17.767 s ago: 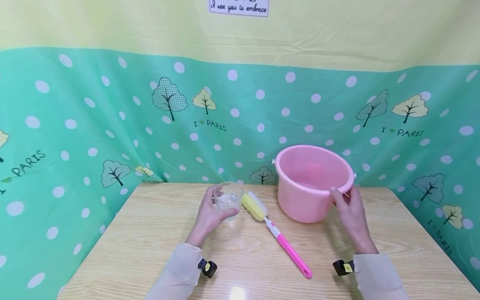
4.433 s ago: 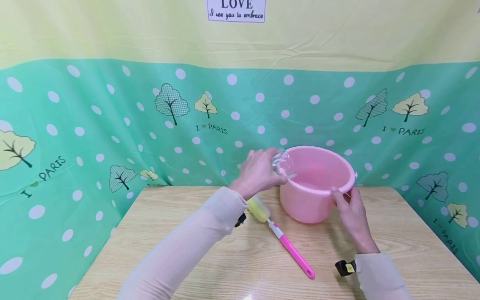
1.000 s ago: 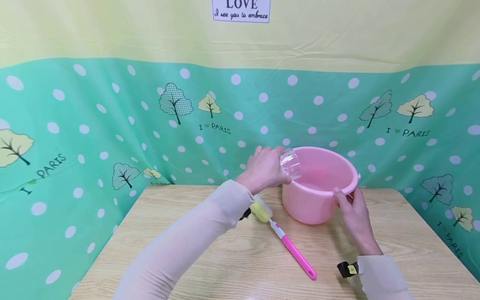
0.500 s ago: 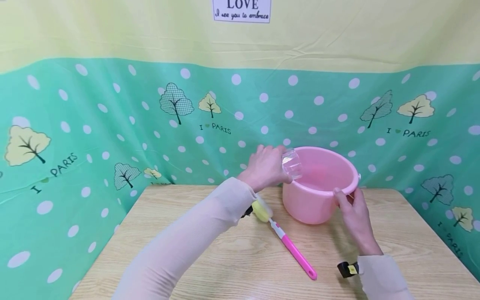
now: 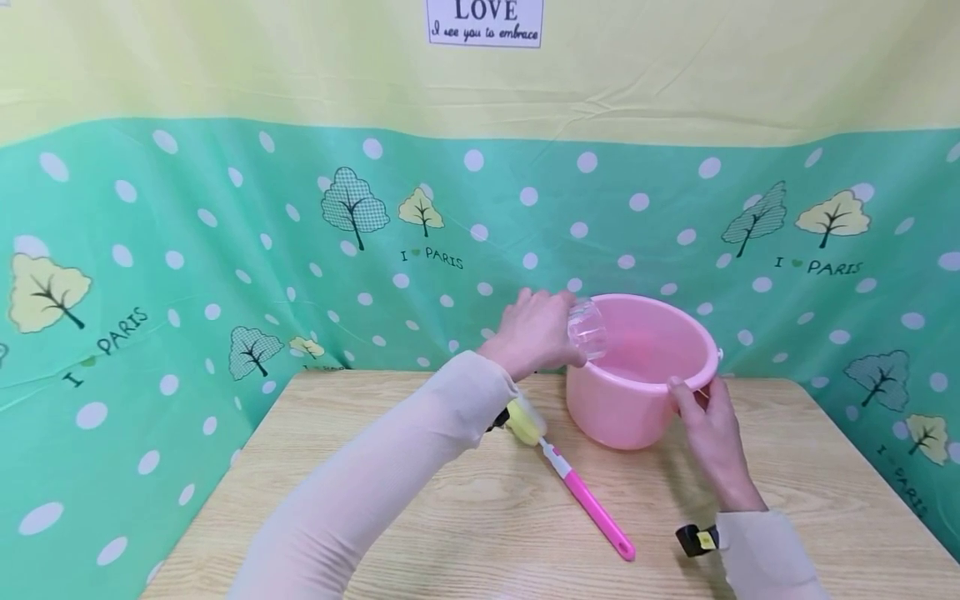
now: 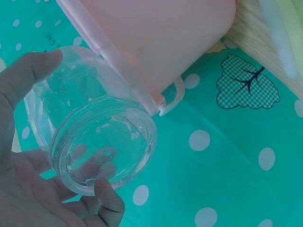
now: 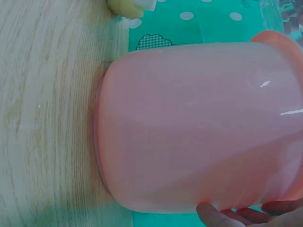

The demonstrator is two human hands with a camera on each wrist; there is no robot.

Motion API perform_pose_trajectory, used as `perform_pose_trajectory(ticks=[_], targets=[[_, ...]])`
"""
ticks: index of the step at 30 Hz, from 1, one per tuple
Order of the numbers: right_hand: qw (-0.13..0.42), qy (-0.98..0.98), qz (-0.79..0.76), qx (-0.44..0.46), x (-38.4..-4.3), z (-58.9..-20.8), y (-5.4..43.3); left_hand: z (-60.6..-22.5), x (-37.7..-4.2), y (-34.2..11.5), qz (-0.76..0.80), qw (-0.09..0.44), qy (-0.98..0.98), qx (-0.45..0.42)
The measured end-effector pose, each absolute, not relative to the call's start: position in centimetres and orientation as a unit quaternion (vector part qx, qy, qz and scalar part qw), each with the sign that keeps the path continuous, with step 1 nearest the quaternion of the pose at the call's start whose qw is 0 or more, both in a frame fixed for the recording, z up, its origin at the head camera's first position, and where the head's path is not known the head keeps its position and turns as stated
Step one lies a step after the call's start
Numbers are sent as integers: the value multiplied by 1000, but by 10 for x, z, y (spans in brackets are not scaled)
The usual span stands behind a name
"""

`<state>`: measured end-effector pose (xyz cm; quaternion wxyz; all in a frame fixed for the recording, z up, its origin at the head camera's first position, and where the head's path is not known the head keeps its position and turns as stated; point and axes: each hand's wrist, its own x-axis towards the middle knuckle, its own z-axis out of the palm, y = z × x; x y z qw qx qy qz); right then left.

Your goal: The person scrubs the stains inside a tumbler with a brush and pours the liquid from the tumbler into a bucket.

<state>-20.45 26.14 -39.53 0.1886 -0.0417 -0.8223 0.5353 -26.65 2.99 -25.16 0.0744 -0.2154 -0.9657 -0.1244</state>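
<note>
My left hand (image 5: pixel 536 329) holds a clear drinking glass (image 5: pixel 587 330) tipped on its side at the left rim of a pink bucket (image 5: pixel 622 408), its mouth over the opening. In the left wrist view the base of the glass (image 6: pixel 106 146) faces the camera, with thumb and fingers around its wall. My right hand (image 5: pixel 708 429) grips the bucket's front right rim, thumb on top and fingers below against the outer wall. The right wrist view shows those fingers (image 7: pixel 222 217) at the wall of the bucket (image 7: pixel 189 127), which stands upright on the table.
A cleaning brush with a yellow and white sponge head (image 5: pixel 527 421) and a pink handle (image 5: pixel 597 512) lies on the wooden table (image 5: pixel 450 525), left of the bucket. A green and yellow patterned curtain (image 5: pixel 450 292) rises right behind the table's back edge.
Since the oldest frame, my left hand has brought the glass from upright beside the brush to tipped at the bucket's rim. Over the last second the glass shifts slightly right; my right hand stays put.
</note>
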Motion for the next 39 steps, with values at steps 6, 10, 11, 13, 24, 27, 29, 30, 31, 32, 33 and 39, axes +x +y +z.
perform_pose_trajectory(ticks=[6,10,11,13,24,27,29,30,31,32,33,39], targets=[[191,-822,535,-39,-206,-397,260,-250,-265,30,-107,73,-968,-216],[190,-822,536,-40,-206,-397,259,-249,-265,31,-100,72,-969,-215],[190,-822,536,-40,-206,-397,259,-249,-265,31,-98,72,-969,-215],[190,-821,537,-41,-206,-397,259,-249,-266,32,-93,71,-970,-215],[188,-823,535,-43,-205,-395,261,-245,-263,38,-66,70,-970,-221],[189,-823,534,-41,-204,-395,261,-244,-262,39,-62,66,-971,-223],[190,-823,534,-40,-204,-396,261,-244,-262,40,-59,65,-971,-223],[190,-823,534,-41,-204,-396,261,-243,-263,40,-58,65,-971,-224],[190,-823,534,-42,-204,-396,261,-243,-263,41,-58,65,-971,-224],[189,-822,535,-44,-204,-395,261,-243,-263,41,-55,66,-971,-224],[189,-822,535,-45,-204,-395,261,-243,-263,42,-54,67,-971,-224],[189,-822,536,-47,-205,-396,261,-241,-262,46,-35,66,-972,-225]])
